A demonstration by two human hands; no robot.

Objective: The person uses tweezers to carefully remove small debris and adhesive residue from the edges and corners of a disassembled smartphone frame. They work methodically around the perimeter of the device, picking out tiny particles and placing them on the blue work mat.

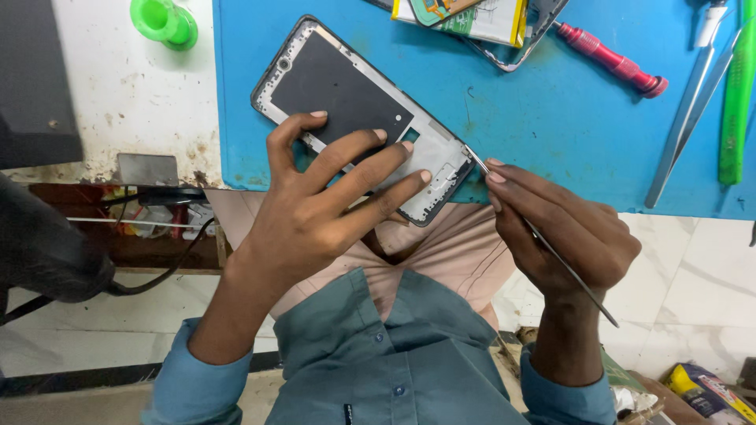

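An opened phone frame (346, 94) with a dark back plate lies tilted on a blue work mat (551, 134), its near end overhanging the mat's edge. My left hand (323, 208) rests on that near end, fingers spread and pressing it down. My right hand (563, 232) grips thin metal tweezers (543, 240), whose tip touches the frame's lower right edge.
On the mat's far side lie another opened phone with a battery (480, 20), a red-handled screwdriver (610, 59), a second pair of tweezers (685, 110) and a green tool (736, 94). A green reel (164, 22) stands on the white bench. A dark object (39, 244) sits at left.
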